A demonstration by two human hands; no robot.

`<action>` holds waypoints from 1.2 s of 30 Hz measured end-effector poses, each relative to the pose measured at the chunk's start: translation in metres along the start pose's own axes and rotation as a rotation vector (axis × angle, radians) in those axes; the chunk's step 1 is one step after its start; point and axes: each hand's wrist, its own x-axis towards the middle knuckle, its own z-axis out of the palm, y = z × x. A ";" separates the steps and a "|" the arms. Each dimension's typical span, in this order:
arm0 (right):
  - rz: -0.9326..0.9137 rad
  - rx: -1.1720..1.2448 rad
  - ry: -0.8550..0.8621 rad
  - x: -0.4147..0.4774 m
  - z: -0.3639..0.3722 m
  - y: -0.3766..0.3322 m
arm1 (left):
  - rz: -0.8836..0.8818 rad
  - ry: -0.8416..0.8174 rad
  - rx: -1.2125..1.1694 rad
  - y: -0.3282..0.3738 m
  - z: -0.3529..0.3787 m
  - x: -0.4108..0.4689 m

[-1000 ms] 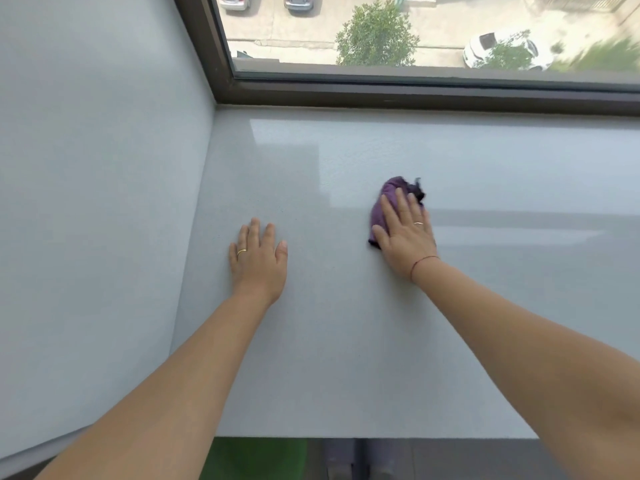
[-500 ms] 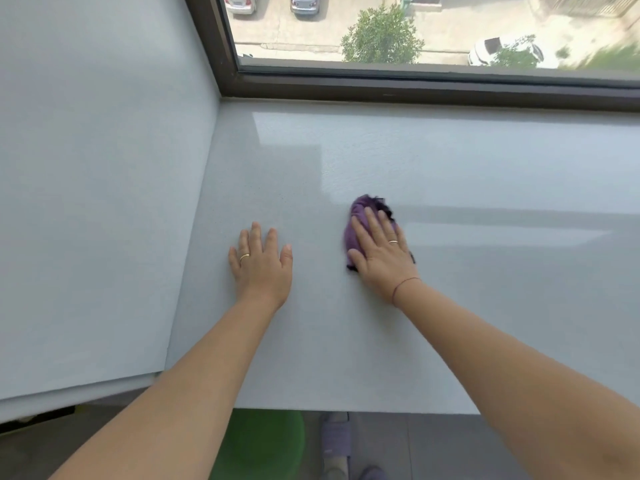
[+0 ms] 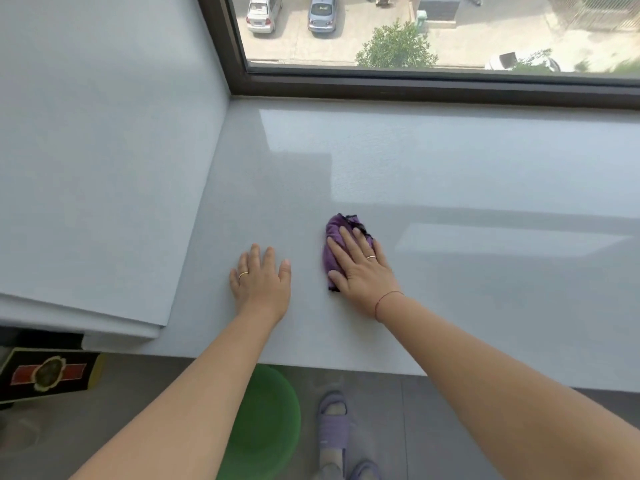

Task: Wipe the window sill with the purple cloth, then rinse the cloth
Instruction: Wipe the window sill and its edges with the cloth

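The wide pale grey window sill (image 3: 450, 174) runs from the left wall to the right edge of view. A bunched purple cloth (image 3: 335, 233) with a dark trim lies on it near the front middle. My right hand (image 3: 362, 268) presses flat on the cloth, fingers spread over it, covering most of it. Flat on the bare sill lies my left hand (image 3: 261, 278), a short way left of the cloth, fingers apart and holding nothing.
A dark window frame (image 3: 415, 86) borders the sill's far side; a pale wall (image 3: 104, 150) closes its left end. Below the front edge are a green round stool (image 3: 266, 420), purple slippers (image 3: 334, 427) on a grey floor, and a dark box (image 3: 45, 374) at left.
My right hand has slid the cloth toward the front left of the sill, closer to my left hand. The view has pulled back, showing the floor below.
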 end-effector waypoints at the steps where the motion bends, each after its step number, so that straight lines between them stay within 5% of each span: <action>1: 0.093 0.002 0.014 -0.003 -0.005 0.022 | 0.003 -0.020 0.008 -0.002 0.001 -0.003; 5: 0.462 0.048 0.031 -0.011 -0.012 0.043 | 0.023 -0.052 0.028 -0.007 0.005 -0.011; 7: 0.479 0.069 0.045 -0.012 -0.005 0.009 | 0.025 -0.072 0.032 -0.006 0.005 -0.011; 11: -0.016 0.030 -0.010 -0.034 0.021 -0.068 | 0.037 -0.107 0.017 -0.007 -0.002 -0.011; 14: -0.175 -0.053 -0.022 -0.037 0.019 -0.054 | 0.077 -0.130 -0.003 -0.013 -0.007 -0.010; 19: 0.372 0.001 0.057 -0.043 0.005 0.010 | 0.143 -0.177 -0.094 -0.025 -0.012 -0.013; 22: 0.563 0.046 0.083 -0.051 0.014 -0.033 | 0.165 -0.164 -0.122 -0.031 -0.015 -0.015; 27: 0.144 0.113 0.026 -0.069 0.048 -0.164 | 0.149 -0.055 -0.048 -0.054 -0.021 -0.025; 31: -0.122 -0.004 -0.006 -0.072 0.046 -0.151 | 0.133 -0.075 -0.023 -0.081 -0.023 -0.032; 33: -0.024 -0.028 0.016 -0.079 0.041 -0.118 | 0.127 -0.090 -0.034 -0.090 -0.022 -0.037; 36: 0.374 0.017 0.059 -0.093 0.036 -0.088 | 0.137 -0.109 -0.064 -0.094 -0.020 -0.048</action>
